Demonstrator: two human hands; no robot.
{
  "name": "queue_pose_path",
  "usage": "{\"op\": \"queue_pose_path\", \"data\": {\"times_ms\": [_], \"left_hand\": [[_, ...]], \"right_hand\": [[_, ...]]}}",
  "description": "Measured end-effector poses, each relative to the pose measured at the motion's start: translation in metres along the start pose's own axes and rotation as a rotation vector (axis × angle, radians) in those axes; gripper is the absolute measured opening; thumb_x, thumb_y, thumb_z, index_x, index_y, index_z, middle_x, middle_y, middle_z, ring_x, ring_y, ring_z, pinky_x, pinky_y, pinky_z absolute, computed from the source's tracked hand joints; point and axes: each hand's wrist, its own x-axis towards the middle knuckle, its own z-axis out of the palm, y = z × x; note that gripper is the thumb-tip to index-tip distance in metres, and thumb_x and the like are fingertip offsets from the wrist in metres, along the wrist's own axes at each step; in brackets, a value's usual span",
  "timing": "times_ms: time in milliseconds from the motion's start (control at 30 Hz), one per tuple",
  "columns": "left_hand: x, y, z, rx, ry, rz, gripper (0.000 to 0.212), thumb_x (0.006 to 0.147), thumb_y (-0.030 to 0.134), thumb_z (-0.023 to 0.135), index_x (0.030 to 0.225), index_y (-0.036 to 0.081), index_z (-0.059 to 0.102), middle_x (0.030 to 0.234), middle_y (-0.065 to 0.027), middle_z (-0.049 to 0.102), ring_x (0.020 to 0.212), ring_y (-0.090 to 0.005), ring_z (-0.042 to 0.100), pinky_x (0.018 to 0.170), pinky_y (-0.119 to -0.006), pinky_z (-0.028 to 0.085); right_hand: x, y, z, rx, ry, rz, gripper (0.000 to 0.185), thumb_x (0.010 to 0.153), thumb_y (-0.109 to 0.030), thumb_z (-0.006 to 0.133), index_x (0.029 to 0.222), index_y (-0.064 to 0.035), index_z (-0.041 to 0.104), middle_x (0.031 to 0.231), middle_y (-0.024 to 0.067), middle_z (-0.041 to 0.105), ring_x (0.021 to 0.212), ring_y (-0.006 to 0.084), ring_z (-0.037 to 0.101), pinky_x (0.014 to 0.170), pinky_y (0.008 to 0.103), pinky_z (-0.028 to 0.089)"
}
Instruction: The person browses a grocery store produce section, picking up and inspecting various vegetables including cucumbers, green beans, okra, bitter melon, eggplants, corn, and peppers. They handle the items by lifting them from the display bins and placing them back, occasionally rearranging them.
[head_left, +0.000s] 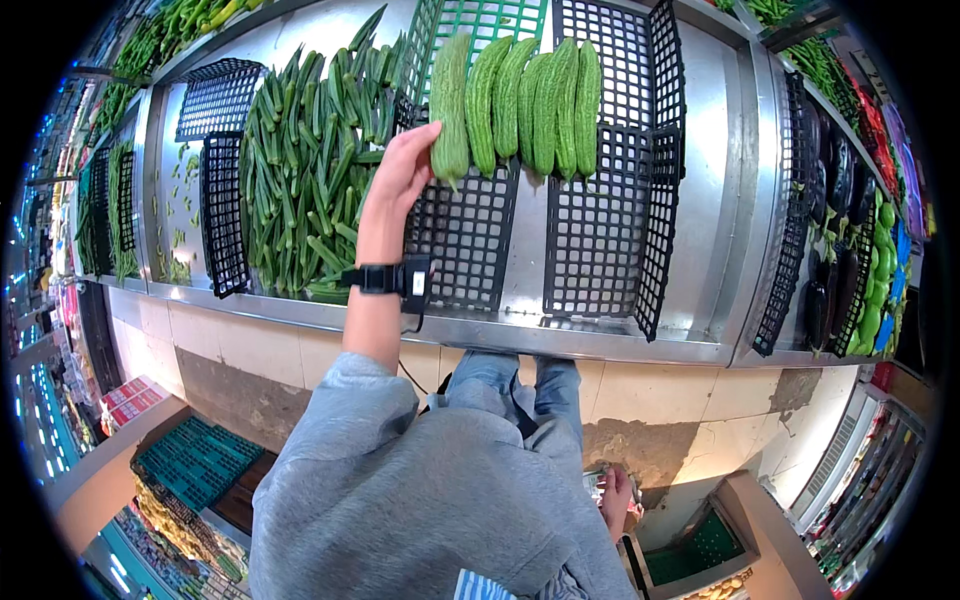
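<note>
My left hand (409, 165) reaches over the display and holds the leftmost, paler bitter melon (450, 112) by its left side near the lower end; some of its fingers are hidden. That melon looks slightly blurred. Right of it, several bitter melons (544, 112) lie side by side, lengthwise, across black plastic crates (592, 255). A black strap with a small device (382, 279) sits around my left wrist. My right hand (616, 495) hangs low at my right side, over colourful packaging (596, 484); whether it holds anything is not clear.
A heap of okra (300, 172) lies left of my forearm, beside a black crate wall (225, 214). The steel display's front edge (600, 341) runs before my legs. Eggplants (832, 225) lie at the right. Behind me stand a teal crate (196, 459) and a green crate (697, 551).
</note>
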Motion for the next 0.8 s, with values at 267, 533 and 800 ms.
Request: {"op": "queue_pose_path", "data": {"times_ms": [267, 533, 800], "left_hand": [[-0.113, 0.028, 0.069, -0.12, -0.53, 0.181, 0.07, 0.087, 0.034, 0.064, 0.133, -0.011, 0.037, 0.112, -0.0167, 0.057, 0.1, -0.0289, 0.061, 0.09, -0.041, 0.05], [-0.151, 0.032, 0.102, -0.267, -0.675, 0.247, 0.062, 0.087, 0.032, 0.063, 0.128, -0.012, 0.046, 0.112, -0.0209, 0.059, 0.103, -0.0299, 0.06, 0.091, -0.046, 0.05], [-0.16, 0.016, 0.124, -0.24, -0.708, 0.195, 0.063, 0.081, 0.038, 0.069, 0.119, -0.009, 0.049, 0.103, -0.0185, 0.059, 0.09, -0.0286, 0.063, 0.079, -0.04, 0.052]], "right_hand": [[0.037, -0.03, -0.024, -0.158, -0.141, -0.012, 0.033, 0.096, -0.026, 0.054, 0.113, 0.0023, 0.056, 0.086, 0.0115, 0.064, 0.077, 0.0166, 0.063, 0.063, 0.0283, 0.053], [0.073, -0.068, -0.06, -0.202, -0.105, -0.188, 0.032, 0.096, -0.025, 0.053, 0.113, 0.0021, 0.057, 0.085, 0.0111, 0.065, 0.074, 0.0158, 0.062, 0.066, 0.0282, 0.052], [0.067, -0.037, -0.059, -0.183, -0.112, -0.169, 0.034, 0.096, -0.026, 0.053, 0.114, 0.0023, 0.057, 0.083, 0.0119, 0.065, 0.074, 0.0175, 0.064, 0.063, 0.0304, 0.053]]}}
